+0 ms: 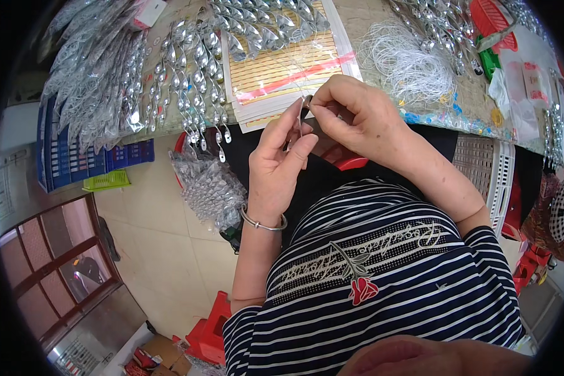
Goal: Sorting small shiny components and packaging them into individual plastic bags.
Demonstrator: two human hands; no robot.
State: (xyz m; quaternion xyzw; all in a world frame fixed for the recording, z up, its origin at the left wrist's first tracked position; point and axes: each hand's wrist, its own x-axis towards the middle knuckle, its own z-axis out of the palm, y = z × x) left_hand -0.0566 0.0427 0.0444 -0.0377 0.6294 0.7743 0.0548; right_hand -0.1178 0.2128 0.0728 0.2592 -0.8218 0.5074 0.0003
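My left hand (277, 160) is closed in a pinch on a thin silvery strip (301, 116) that stands upright between thumb and fingers. Close beside it, my right hand (360, 119) has thumb and forefinger pressed together by the strip's top end. What those fingertips grip is too small to make out. Both hands are held over the table's near edge, in front of a stack of printed yellow sheets (263, 84) with a pink band. Twisted silver spiral ornaments (276, 31) lie across the far part of the sheets. More spirals (197, 81) hang over the edge to the left.
Plastic-wrapped spirals (97, 81) are heaped at the far left above a blue crate (75, 150). To the right lie a tangle of white string (410, 62) and a red basket (492, 25). A white crate (498, 182) and a red stool (213, 329) stand below.
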